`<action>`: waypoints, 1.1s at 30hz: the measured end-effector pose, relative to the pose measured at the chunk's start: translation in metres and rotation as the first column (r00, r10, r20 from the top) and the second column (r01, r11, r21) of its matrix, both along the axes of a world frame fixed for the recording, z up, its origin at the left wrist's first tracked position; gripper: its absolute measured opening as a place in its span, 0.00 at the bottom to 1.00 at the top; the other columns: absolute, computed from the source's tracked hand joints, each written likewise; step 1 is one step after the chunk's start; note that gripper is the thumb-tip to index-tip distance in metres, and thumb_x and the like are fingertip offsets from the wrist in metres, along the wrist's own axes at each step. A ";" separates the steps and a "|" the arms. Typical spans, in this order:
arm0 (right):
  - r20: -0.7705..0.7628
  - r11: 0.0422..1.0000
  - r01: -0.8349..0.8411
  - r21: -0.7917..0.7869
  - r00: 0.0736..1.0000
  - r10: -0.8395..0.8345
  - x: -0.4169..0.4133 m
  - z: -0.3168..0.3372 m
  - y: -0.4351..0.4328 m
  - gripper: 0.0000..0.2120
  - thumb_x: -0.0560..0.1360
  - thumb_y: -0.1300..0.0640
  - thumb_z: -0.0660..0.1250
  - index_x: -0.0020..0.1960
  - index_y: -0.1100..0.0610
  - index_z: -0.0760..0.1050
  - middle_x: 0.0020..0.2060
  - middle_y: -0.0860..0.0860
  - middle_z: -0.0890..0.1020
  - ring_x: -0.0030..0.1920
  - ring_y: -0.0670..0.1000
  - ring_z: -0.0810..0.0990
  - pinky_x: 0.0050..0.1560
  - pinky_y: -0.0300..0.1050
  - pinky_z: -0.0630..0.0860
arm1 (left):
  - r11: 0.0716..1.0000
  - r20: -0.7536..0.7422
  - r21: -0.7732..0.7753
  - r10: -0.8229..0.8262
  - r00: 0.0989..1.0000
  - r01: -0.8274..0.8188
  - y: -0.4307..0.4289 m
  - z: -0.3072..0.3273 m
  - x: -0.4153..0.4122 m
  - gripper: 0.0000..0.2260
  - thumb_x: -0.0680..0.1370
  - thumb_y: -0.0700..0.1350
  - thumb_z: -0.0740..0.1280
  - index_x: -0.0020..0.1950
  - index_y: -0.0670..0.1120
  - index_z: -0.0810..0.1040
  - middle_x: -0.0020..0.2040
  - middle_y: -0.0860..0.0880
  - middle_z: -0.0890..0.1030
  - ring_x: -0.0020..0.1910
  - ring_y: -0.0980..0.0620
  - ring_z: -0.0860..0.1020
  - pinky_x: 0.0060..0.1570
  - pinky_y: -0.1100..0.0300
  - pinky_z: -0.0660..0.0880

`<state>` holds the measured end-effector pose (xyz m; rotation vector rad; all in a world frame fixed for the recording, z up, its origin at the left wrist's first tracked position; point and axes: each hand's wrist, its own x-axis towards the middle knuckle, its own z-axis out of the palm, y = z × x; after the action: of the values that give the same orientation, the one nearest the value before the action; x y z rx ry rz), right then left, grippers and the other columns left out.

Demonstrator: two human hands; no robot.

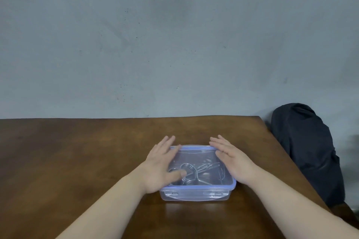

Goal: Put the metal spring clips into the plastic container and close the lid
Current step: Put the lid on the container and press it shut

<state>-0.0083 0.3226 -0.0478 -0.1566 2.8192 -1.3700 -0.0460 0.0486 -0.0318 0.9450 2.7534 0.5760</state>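
Observation:
A clear plastic container (pixel 196 195) with a blue-rimmed transparent lid (pixel 196 153) stands on the brown wooden table (pixel 77 161). Metal spring clips (pixel 191 172) show through the lid, lying inside the box. My left hand (pixel 161 163) lies flat on the lid's left side, fingers stretched out and the thumb on the lid's middle. My right hand (pixel 233 161) rests flat on the lid's right side, fingers pointing away from me. Neither hand grips anything. The front latch flap hangs down along the container's front wall.
A dark bag or cloth bundle (pixel 305 151) stands just past the table's right edge. A grey wall (pixel 174 44) rises behind the table's far edge.

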 end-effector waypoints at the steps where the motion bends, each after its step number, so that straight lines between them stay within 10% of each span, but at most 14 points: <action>1: 0.015 0.967 -0.109 0.230 0.994 0.108 0.002 0.009 0.001 0.24 0.84 0.46 0.58 0.78 0.48 0.62 0.77 0.37 0.58 0.79 0.39 0.46 0.81 0.52 0.48 | 0.992 -0.018 -0.109 -0.073 0.997 0.071 0.000 0.005 0.002 0.51 0.67 0.78 0.56 0.81 0.51 0.47 0.79 0.58 0.37 0.77 0.59 0.33 0.77 0.52 0.41; 7: 0.355 0.641 -0.436 0.632 0.898 0.261 0.015 0.049 -0.010 0.66 0.62 0.23 0.68 0.80 0.51 0.32 0.81 0.47 0.36 0.79 0.48 0.31 0.80 0.54 0.41 | 0.914 0.029 -0.381 -0.140 0.990 0.140 0.006 0.021 0.006 0.62 0.61 0.74 0.70 0.80 0.50 0.36 0.80 0.53 0.34 0.77 0.54 0.32 0.78 0.46 0.46; 14: 0.334 0.565 -0.388 0.729 0.921 0.201 0.020 0.049 -0.032 0.60 0.63 0.36 0.72 0.80 0.45 0.35 0.81 0.53 0.45 0.80 0.55 0.43 0.75 0.54 0.60 | 0.894 -0.040 -0.433 -0.146 0.988 0.115 0.019 0.031 0.017 0.54 0.66 0.63 0.71 0.80 0.52 0.41 0.81 0.47 0.44 0.78 0.46 0.41 0.74 0.47 0.57; 33: 0.178 0.733 -0.255 0.630 0.967 0.183 0.033 0.030 -0.031 0.56 0.65 0.40 0.73 0.81 0.45 0.40 0.82 0.44 0.39 0.79 0.47 0.32 0.79 0.50 0.54 | 1.000 0.025 0.004 -0.023 0.999 0.023 0.005 0.009 0.033 0.57 0.65 0.59 0.76 0.79 0.59 0.37 0.78 0.63 0.32 0.78 0.60 0.37 0.75 0.53 0.61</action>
<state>0.0249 0.2916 -0.0177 -0.3774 2.8690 -0.2863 -0.0131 0.0534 -0.0223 0.9618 2.7167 0.5854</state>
